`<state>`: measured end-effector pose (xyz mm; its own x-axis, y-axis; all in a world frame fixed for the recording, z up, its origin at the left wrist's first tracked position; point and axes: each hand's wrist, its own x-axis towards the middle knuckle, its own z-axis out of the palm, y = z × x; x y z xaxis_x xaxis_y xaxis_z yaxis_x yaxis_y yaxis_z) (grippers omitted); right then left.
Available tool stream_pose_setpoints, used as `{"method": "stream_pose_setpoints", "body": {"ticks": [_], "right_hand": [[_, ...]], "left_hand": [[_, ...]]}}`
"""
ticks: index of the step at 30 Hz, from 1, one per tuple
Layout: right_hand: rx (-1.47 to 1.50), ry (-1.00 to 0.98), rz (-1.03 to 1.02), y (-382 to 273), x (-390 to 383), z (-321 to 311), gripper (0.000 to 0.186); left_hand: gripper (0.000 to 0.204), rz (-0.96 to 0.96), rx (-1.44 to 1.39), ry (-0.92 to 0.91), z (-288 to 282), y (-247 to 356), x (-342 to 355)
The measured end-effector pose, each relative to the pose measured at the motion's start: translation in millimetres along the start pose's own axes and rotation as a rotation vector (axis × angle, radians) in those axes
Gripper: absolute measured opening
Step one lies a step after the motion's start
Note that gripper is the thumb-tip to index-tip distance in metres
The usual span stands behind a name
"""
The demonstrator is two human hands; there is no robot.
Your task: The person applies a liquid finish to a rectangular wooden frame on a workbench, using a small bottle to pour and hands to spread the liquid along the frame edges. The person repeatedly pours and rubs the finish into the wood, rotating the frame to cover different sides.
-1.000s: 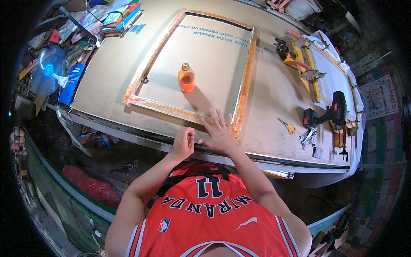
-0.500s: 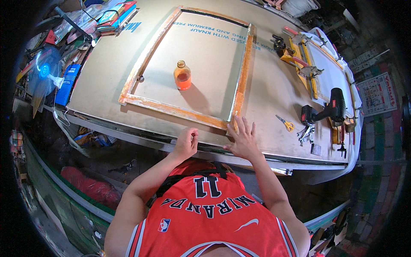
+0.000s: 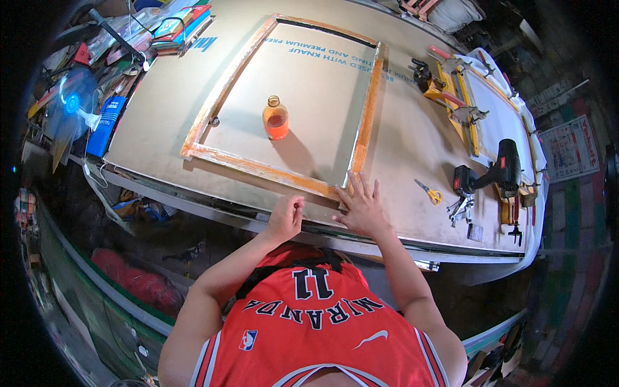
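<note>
A rectangular wooden frame (image 3: 258, 169), coated in orange and pale streaks, lies flat on the work table. My right hand (image 3: 364, 208) rests at its near right corner with the fingers spread, apparently touching the wood. To the left of that corner, over the table's near edge, my left hand (image 3: 284, 219) is closed, fingers curled in; what they hold, if anything, is hidden. Inside the frame stands an upright glass bottle (image 3: 276, 122) with orange-red liquid in it and no cap. A small round dark object (image 3: 215, 121) sits by the frame's left rail.
On the right lie yellow-handled scissors (image 3: 433, 196), several small metal tools (image 3: 461, 209) and a black cordless power tool (image 3: 506, 164). Beyond them, clamps (image 3: 461, 113) grip yellow bars. Books (image 3: 184, 29), a blue box (image 3: 105, 126) and a fan (image 3: 72, 103) crowd the left side.
My right hand has shifted slightly left and farther onto the frame's corner. The left hand stays curled in nearly the same place. The whole view has tilted a little.
</note>
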<state>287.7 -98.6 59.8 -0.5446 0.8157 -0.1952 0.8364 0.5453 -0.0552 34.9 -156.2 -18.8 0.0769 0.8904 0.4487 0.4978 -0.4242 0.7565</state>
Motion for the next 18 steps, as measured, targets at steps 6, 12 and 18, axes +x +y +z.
{"method": "stream_pose_setpoints", "body": {"ticks": [6,12,18], "right_hand": [[0.033,-0.02,-0.14,3,-2,-4,0.088],[0.028,-0.003,-0.137,4,6,-4,0.088],[-0.026,0.034,-0.119,0,14,7,0.091]], "left_hand": [[0.029,0.003,0.047,0.004,1,-1,0],[0.029,0.008,0.052,0.017,0,2,3],[0.034,-0.032,-0.009,-0.004,0,-1,3]]}}
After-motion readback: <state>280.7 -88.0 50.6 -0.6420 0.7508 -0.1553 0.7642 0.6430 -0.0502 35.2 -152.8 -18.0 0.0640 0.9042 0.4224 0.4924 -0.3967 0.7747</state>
